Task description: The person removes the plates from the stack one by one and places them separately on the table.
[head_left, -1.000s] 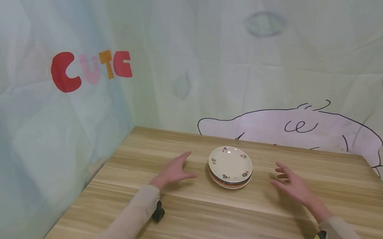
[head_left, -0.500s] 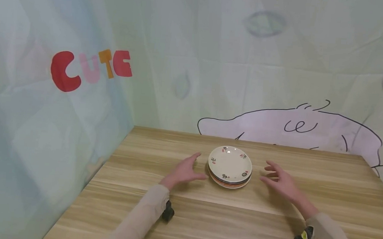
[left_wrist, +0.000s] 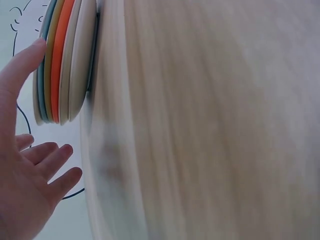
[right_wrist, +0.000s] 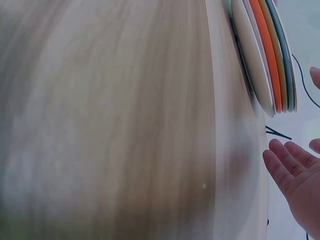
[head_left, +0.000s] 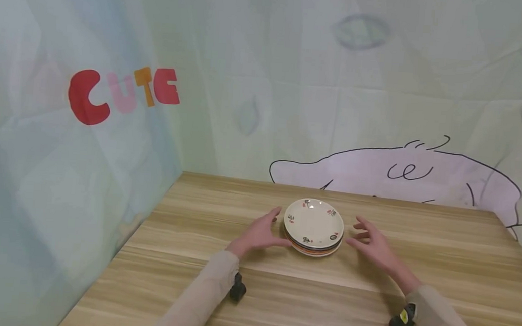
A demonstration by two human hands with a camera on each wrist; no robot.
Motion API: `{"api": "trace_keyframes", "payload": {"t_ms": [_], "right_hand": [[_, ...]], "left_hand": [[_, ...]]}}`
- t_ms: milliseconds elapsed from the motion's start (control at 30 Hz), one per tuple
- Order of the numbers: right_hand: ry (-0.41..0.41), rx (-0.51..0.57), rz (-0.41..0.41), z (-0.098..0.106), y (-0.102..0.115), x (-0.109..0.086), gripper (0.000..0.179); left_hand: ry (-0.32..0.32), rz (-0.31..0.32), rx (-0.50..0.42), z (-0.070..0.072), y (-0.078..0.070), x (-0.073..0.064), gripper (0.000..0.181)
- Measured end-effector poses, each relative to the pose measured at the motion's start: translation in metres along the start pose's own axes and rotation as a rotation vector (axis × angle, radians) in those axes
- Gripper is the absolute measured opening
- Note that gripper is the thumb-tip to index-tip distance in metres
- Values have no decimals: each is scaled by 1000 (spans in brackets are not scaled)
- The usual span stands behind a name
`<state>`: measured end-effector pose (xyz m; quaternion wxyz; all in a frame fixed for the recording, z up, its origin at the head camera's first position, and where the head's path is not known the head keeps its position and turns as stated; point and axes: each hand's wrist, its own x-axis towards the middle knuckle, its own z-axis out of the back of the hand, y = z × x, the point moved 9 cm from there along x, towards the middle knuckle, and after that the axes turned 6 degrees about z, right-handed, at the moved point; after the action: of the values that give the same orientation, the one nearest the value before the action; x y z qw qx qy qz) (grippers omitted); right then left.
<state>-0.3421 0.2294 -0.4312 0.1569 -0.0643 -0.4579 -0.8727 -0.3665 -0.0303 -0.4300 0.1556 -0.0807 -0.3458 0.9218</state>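
A stack of several plates point(head_left: 313, 225) sits on the wooden table, the top one cream with small red and black prints round its rim. Seen edge-on in the left wrist view, the stack point(left_wrist: 62, 65) shows cream, teal, tan and orange layers. My left hand point(head_left: 262, 233) is at its left side, fingers spread and thumb tip right at the rim. On the other side my right hand point(head_left: 375, 247) stands a small gap away, its fingers apart and relaxed. The right wrist view has this right hand point(right_wrist: 300, 180) beside the stack point(right_wrist: 267, 55). Neither hand grips anything.
The wooden table point(head_left: 305, 307) reaches back to a pale fabric wall point(head_left: 266, 82). Red, pink and orange letters point(head_left: 125, 93) mark the left wall, and a line-drawn figure point(head_left: 410, 178) the back one. A small black device point(head_left: 237, 287) hangs at each wrist.
Both hands have moved inward from either side towards the plates, the left to the right and the right to the left. The stack stays where it was.
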Motion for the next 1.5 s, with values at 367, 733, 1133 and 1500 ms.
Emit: {"api": "trace_keyframes", "payload": {"t_ms": [367,733,1133,1500], "right_hand": [[7,-11,-41,-12,0,2,75],[14,-27,-61,-18,2,1,73],[8,-8,-44,-27,9,7,67],[-20,12,-71,-28,6,12,63]], "left_hand": [[-1,-8,-39,-9,-1,4,105],[2,-17,-57,-12,-3,5,102],[0,-4,-62,-12,-4,5,103],[-8,-32,-43,-13,-10,4,96]]}}
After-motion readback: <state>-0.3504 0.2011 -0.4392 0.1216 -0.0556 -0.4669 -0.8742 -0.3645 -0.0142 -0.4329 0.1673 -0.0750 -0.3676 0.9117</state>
